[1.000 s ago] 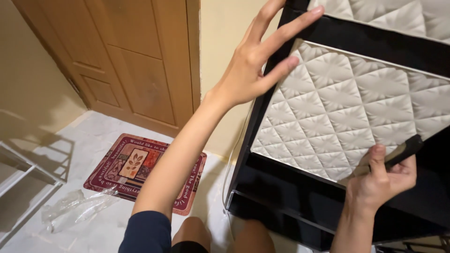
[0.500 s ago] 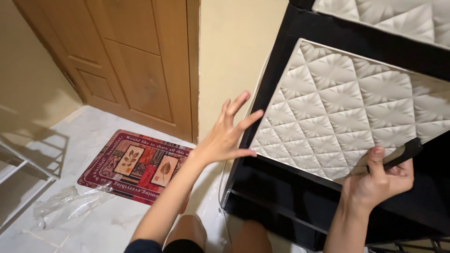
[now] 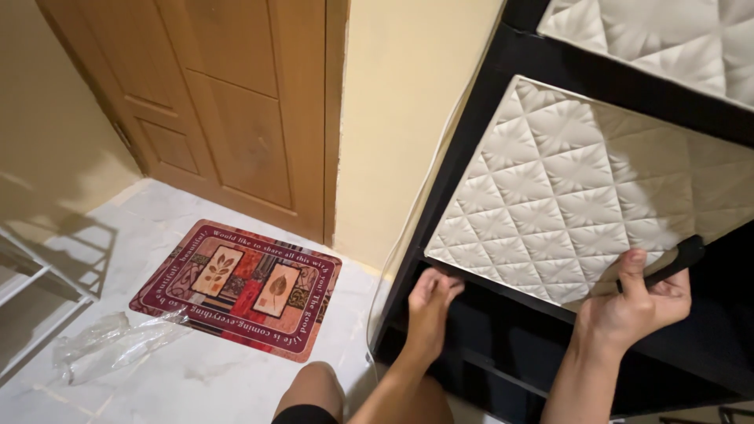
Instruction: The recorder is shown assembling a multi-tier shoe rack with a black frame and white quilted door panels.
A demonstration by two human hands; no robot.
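Note:
A cream quilted panel (image 3: 597, 188) with a black handle strip (image 3: 667, 263) is tilted out from a black cabinet frame (image 3: 503, 71). My right hand (image 3: 636, 302) grips the panel's lower right edge, thumb on the quilted face beside the handle. My left hand (image 3: 430, 302) reaches up under the panel's lower left corner, fingers together against its underside edge. A second quilted panel (image 3: 667, 39) sits above in the frame. My knee (image 3: 310, 392) shows at the bottom.
A wooden door (image 3: 228, 102) and a cream wall (image 3: 400, 118) stand to the left of the cabinet. A patterned red doormat (image 3: 239, 286) and crumpled clear plastic (image 3: 110, 341) lie on the white marble floor. A white rack (image 3: 31, 275) is at far left.
My left hand has dropped from the panel's upper left edge, past its side, down to its lower left corner. My right hand has kept its grip by the handle.

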